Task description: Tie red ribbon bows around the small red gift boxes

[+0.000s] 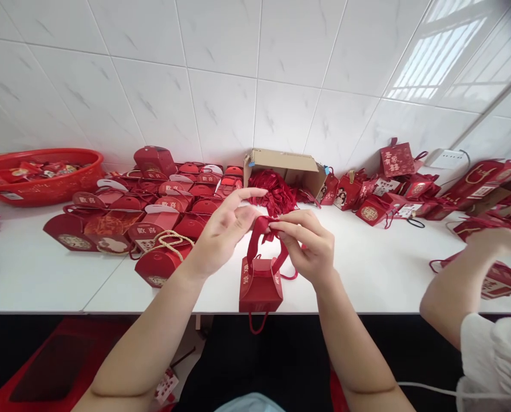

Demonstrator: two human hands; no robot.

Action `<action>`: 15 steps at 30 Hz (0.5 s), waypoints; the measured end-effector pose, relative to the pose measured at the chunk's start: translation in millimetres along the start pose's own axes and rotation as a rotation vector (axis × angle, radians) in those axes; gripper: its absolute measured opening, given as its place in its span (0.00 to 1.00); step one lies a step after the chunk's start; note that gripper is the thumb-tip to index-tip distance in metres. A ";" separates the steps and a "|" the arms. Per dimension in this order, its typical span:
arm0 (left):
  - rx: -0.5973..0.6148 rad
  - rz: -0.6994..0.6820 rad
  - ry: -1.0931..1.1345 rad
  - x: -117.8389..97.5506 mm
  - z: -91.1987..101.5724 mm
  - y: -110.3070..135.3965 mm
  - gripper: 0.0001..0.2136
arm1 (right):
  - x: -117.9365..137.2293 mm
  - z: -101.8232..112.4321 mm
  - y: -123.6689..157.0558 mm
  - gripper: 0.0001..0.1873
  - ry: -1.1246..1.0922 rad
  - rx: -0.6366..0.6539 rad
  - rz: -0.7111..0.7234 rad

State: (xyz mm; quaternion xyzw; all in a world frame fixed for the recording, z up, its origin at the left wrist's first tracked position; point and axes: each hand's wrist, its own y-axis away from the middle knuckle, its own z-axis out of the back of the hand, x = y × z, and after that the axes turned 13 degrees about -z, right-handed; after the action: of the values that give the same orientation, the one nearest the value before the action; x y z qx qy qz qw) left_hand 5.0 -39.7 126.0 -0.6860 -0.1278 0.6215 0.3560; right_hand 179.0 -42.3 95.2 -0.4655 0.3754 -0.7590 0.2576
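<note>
A small red gift box (pixel 260 285) stands at the front edge of the white table (pixel 367 274), right in front of me. A red ribbon (pixel 267 232) runs through its handle loops and hangs down over the table edge. My left hand (pixel 225 229) pinches the ribbon from the left with thumb and fingers, the index finger stretched out. My right hand (pixel 309 243) pinches the ribbon's knot from the right. Both hands hover just above the box top.
Many red gift boxes (pixel 152 212) lie packed at the back left, beside a red basket (pixel 40 174) of sweets. An open cardboard box (pixel 285 169) spills red ribbons. More red boxes (pixel 410 194) sit at the right, where another person's arm (pixel 461 286) reaches in.
</note>
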 end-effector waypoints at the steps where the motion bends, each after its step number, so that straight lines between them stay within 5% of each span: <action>1: -0.015 -0.092 -0.147 0.2 -0.8 1.8 0.17 | 1.0 -0.2 2.0 0.12 -0.038 -0.031 -0.050; 6: -0.101 -0.339 -0.730 6.2 14.8 21.8 0.21 | -10.9 8.7 31.5 0.08 -0.248 -0.368 -0.401; 11: -0.113 -0.150 -1.091 34.1 71.2 80.7 0.18 | -59.8 46.7 114.7 0.11 -0.187 -0.606 -0.828; 13: -0.023 -0.084 -1.218 49.6 91.3 105.3 0.13 | -76.5 60.9 150.0 0.14 -0.129 -0.703 -1.059; 15: 0.126 -0.051 -1.256 62.1 99.9 120.8 0.12 | -84.1 66.8 172.4 0.18 -0.067 -0.669 -1.201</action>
State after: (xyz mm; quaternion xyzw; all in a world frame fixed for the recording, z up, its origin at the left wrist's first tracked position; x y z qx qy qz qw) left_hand -109.5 -54.5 3.1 -0.1646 -0.2917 0.9035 0.2675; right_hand 282.8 -103.0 -68.6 -0.6707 0.2582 -0.5986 -0.3538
